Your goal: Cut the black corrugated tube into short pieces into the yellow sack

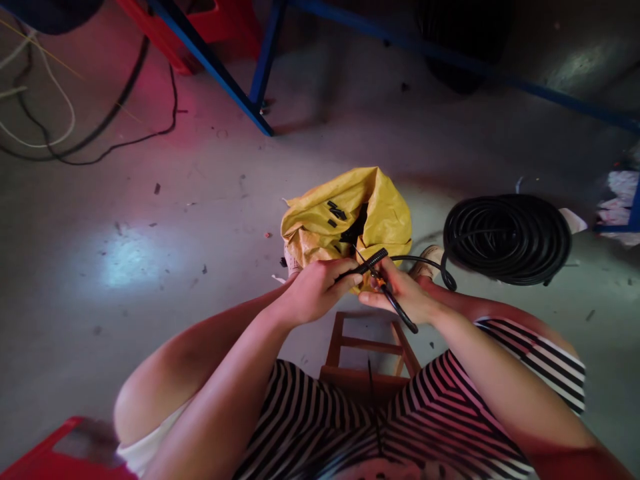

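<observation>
My left hand [327, 283] is closed around a black corrugated tube [373, 260], with its end sticking out toward the right. My right hand [400, 290] grips scissors [397, 308] with black handles and an orange part near the pivot; a thin blade tip shows beside the tube. Both hands are close together over an open yellow bag [387, 207] on the floor. Several short black tube pieces [336, 210] lie on the bag's folds. A black length runs from behind my right hand to a coil of black tubing [507, 240] at the right.
A small wooden stool [373, 345] stands between my legs. Ahead is a blue metal frame [260, 67], with a red plastic stool [200, 30] behind it. Cables [125, 143] lie at the far left. Small scraps dot the grey floor [220, 207]. Another red item [45, 453] is at lower left.
</observation>
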Demonstrator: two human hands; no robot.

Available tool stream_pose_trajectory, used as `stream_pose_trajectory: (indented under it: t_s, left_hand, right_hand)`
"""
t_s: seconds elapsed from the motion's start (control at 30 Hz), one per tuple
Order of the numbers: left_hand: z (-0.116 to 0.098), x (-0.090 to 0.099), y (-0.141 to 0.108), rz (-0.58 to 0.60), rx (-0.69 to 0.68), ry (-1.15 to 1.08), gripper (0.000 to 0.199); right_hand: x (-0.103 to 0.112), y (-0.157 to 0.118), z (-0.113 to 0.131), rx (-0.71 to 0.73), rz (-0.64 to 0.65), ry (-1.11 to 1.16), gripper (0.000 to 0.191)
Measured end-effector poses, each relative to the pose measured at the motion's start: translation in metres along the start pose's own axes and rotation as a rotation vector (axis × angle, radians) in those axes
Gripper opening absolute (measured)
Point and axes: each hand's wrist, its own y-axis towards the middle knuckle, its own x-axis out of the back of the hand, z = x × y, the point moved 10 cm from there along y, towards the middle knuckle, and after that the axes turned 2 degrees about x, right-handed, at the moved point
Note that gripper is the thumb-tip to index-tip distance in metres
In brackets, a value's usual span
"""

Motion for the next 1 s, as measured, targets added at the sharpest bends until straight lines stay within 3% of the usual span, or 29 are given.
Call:
stream_pose_trajectory:
  t_s: [0.4,0.63,1.0]
  left_hand:
    - [0.025,0.003,-0.009,0.019,0.061,-0.004,0.029]
    - [0.032,0.006,-0.004,0.001,0.075,-0.230,0.032]
    - [0.065,-0.010,-0.006,0.039,0.168,-0.437,0.037]
  right_hand:
    - [-0.009,0.010,-0.008,-0.013,-0.053,-0.047,0.045]
    - [-0.007,0.013,-0.019,-0.049,-0.109,-0.094,0.049]
    - [-0.013,0.024,-0.049,-0.115,-0.095,-0.144,0.059]
